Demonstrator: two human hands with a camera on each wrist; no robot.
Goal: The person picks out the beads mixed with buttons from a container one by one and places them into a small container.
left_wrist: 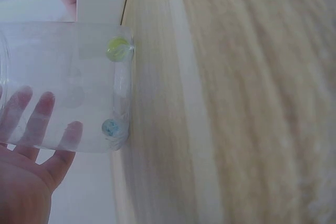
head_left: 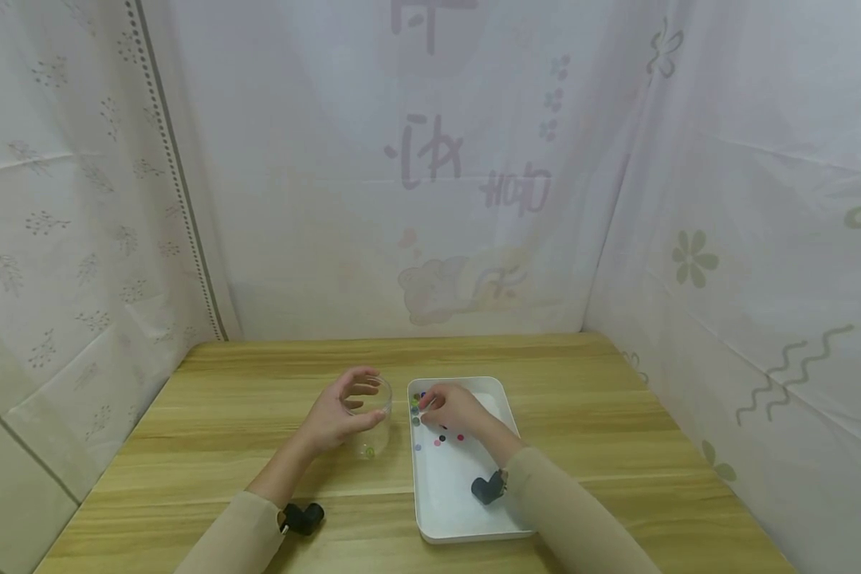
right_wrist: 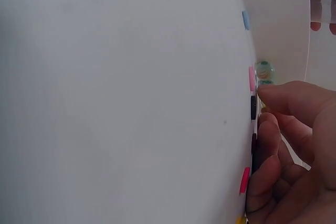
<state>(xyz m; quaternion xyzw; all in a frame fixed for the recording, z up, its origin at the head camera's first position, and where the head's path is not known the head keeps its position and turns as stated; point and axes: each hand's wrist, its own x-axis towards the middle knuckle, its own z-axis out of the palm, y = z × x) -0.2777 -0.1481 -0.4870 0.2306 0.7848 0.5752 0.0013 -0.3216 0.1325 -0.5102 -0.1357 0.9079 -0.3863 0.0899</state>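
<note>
My left hand (head_left: 340, 410) holds a clear jar (left_wrist: 63, 85) standing on the table, fingers around its far side and thumb along the near side. Two glass marbles show at its bottom, a yellow-green marble (left_wrist: 118, 49) and a blue marble (left_wrist: 111, 127). My right hand (head_left: 455, 406) reaches into the white tray (head_left: 438, 506), with fingertips bent down at its left edge. Several marbles (head_left: 415, 421) lie along that edge, right by the fingertips. Thumb and forefinger stand slightly apart there, and a greenish marble (right_wrist: 265, 70) shows just beyond the thumb.
Small flat discs lie scattered in the tray, among them a red disc (head_left: 461, 437), a pink disc (right_wrist: 251, 79), a black disc (right_wrist: 253, 107) and a blue disc (right_wrist: 246, 20). The wooden table (head_left: 258, 375) is bounded by printed white curtains (head_left: 316, 239) behind and at both sides.
</note>
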